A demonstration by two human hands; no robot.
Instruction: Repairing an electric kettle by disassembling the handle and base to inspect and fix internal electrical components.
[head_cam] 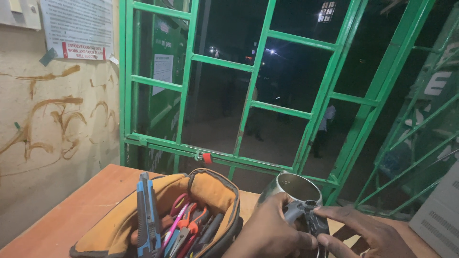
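My left hand point(267, 231) and my right hand point(366, 234) meet at the bottom centre over a small dark, grey-and-black gadget point(306, 217). Fingers of both hands grip it. Right behind the hands stands a shiny steel mug point(291, 187) with its mouth facing me. To the left lies an open orange tool pouch point(205, 191) holding pliers, scissors and other hand tools, with a blue utility knife point(147, 215) standing up in it.
An orange-brown wooden table point(86, 205) carries everything. Behind it a green metal window grille point(258, 95) opens onto a dark yard where people stand. A stained wall with a paper notice point(76, 26) is at left. A grey box point(437, 220) sits at right.
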